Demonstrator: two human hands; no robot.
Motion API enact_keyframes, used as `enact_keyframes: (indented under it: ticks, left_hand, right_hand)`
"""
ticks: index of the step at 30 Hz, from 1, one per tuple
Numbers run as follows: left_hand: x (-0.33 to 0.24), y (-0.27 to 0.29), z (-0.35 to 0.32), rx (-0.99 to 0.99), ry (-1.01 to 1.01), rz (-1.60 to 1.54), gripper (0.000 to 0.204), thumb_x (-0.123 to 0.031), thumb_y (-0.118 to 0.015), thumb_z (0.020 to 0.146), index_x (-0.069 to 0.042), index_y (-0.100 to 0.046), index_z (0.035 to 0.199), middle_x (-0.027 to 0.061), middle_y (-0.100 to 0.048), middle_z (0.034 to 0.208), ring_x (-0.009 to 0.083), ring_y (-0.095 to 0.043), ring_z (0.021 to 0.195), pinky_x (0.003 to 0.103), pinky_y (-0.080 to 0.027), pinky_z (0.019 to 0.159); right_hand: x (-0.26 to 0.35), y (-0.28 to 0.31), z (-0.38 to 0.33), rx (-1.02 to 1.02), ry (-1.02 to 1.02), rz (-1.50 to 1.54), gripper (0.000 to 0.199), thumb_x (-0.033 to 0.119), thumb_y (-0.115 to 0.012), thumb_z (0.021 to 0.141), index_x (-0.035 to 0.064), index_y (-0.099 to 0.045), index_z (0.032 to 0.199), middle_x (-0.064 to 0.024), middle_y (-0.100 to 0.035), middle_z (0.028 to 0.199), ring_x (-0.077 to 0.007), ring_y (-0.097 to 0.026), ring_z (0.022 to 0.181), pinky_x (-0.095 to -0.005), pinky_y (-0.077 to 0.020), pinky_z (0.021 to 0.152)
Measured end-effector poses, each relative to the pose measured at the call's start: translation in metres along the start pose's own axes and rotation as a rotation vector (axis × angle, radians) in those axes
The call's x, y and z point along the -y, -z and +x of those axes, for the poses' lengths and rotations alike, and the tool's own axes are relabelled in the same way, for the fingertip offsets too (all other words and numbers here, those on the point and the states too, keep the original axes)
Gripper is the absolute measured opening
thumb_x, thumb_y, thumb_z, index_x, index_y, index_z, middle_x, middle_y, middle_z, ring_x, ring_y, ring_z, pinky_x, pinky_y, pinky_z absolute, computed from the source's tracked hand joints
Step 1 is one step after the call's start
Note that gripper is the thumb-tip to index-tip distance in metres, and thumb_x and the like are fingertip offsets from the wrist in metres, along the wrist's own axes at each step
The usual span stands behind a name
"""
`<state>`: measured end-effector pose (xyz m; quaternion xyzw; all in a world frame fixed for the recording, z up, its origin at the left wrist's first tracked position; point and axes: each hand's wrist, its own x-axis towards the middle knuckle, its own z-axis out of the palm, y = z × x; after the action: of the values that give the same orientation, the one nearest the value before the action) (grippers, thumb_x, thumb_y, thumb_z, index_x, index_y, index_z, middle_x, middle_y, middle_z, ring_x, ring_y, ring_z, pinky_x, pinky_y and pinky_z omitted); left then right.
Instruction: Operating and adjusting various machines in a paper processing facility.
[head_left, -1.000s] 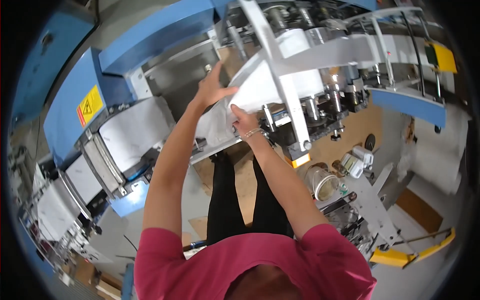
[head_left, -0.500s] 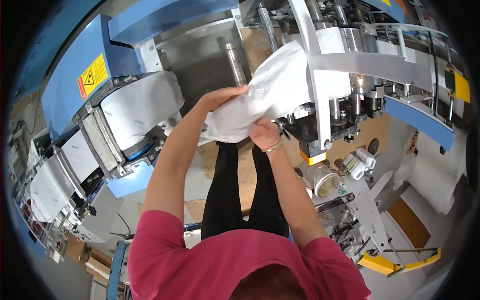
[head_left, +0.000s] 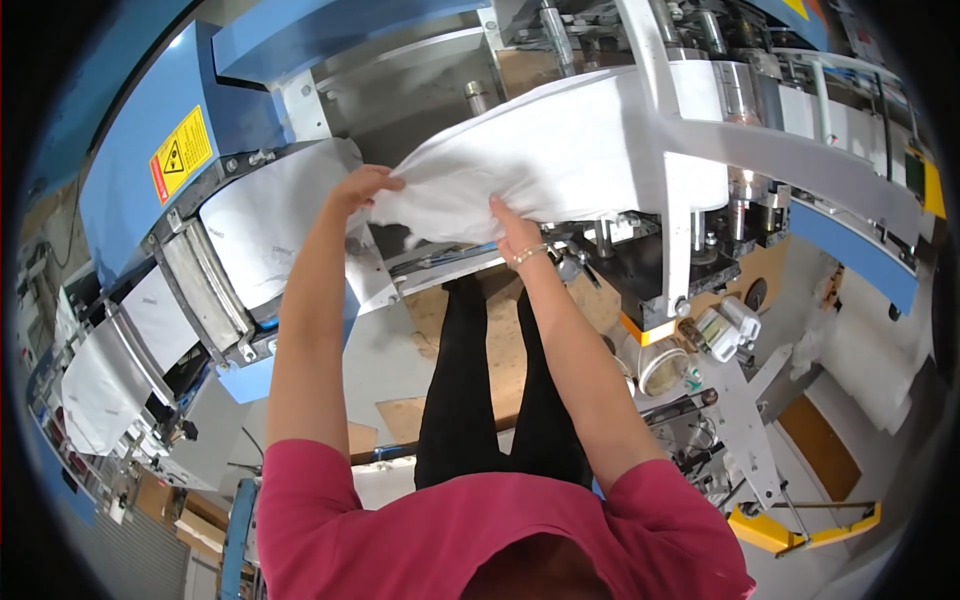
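Observation:
A wide white web of thin sheet material (head_left: 570, 140) stretches leftward out of the machine frame on the right. Its loose left end is in my hands. My left hand (head_left: 364, 187) pinches the end's far left corner. Lower and further right, my right hand (head_left: 518, 232) grips the near edge between thumb and fingers, with small wrinkles running out from the grip. Just left of my left hand, another white web with faint print (head_left: 270, 225) curves over a roller of the blue machine. The web hides part of an upright metal bar (head_left: 476, 98) behind it.
The blue machine housing (head_left: 150, 150) with a yellow warning label rises at left. A grey metal guard frame (head_left: 780, 150) crosses above the web at right. Below it are a black block with an orange edge (head_left: 648, 330), a round tub (head_left: 662, 368) and white bottles (head_left: 728, 325).
Both hands have spread the bunched white web into a flatter sheet. My left hand has moved left with the corner; my right hand has moved slightly up and left.

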<state>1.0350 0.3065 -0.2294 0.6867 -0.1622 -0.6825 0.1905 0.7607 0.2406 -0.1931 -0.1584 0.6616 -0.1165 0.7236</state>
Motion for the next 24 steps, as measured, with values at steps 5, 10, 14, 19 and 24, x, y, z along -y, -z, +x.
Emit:
enact_keyframes:
  ticks: [5, 10, 14, 19, 24]
  left_hand:
    - [0.01, -0.031, 0.014, 0.092, -0.19, -0.79, 0.027, -0.031, -0.056, 0.074, -0.012, -0.05, 0.092, -0.0006, -0.051, 0.09, 0.0129, -0.049, 0.081, 0.032, -0.039, 0.064]
    - [0.039, -0.04, 0.059, -0.385, -0.176, -0.766, 0.022, -0.028, -0.059, 0.074, -0.01, -0.055, 0.086, -0.004, -0.044, 0.059, 0.0069, -0.039, 0.043, 0.021, -0.03, 0.036]
    - [0.034, -0.052, 0.087, -0.494, -0.131, -0.632, 0.024, -0.03, -0.057, 0.075, -0.01, -0.056, 0.088, -0.003, -0.05, 0.07, 0.0074, -0.043, 0.055, 0.021, -0.036, 0.042]
    - [0.096, -0.052, 0.139, -0.789, -0.214, -0.517, 0.035, -0.034, -0.054, 0.076, -0.002, -0.058, 0.089, 0.0064, -0.056, 0.07, 0.0145, -0.05, 0.064, 0.029, -0.043, 0.054]
    - [0.075, -0.08, 0.104, -1.052, -0.092, -0.286, 0.05, -0.038, -0.045, 0.077, 0.01, -0.049, 0.09, 0.0249, -0.053, 0.087, 0.0355, -0.051, 0.082, 0.04, -0.038, 0.075]
  right_hand:
    - [-0.01, -0.014, 0.034, 0.019, 0.113, 0.402, 0.042, 0.025, -0.072, 0.062, 0.0031, -0.051, 0.092, -0.0041, -0.054, 0.083, -0.0145, -0.047, 0.066, -0.025, -0.0389, 0.05]
    - [-0.027, -0.038, 0.039, -0.034, -0.108, -0.099, 0.027, 0.023, -0.063, 0.071, 0.0055, -0.05, 0.087, -0.0061, -0.053, 0.067, -0.0122, -0.05, 0.055, -0.0233, -0.0385, 0.038]
    - [-0.048, -0.018, 0.038, -0.021, -0.149, -0.205, 0.029, 0.016, -0.057, 0.073, 0.0045, -0.046, 0.097, -0.0035, -0.05, 0.057, -0.0109, -0.048, 0.042, -0.022, -0.0369, 0.033]
    - [-0.084, -0.008, -0.019, 0.219, 0.05, -0.365, 0.029, 0.01, -0.054, 0.069, 0.0073, -0.045, 0.097, -0.0026, -0.048, 0.06, -0.0099, -0.046, 0.048, -0.0233, -0.0356, 0.039]
    - [-0.103, 0.06, -0.111, 0.449, 0.277, -0.465, 0.019, 0.02, -0.055, 0.075, 0.006, -0.049, 0.087, 0.0009, -0.051, 0.066, -0.0071, -0.048, 0.058, -0.0218, -0.0398, 0.053]
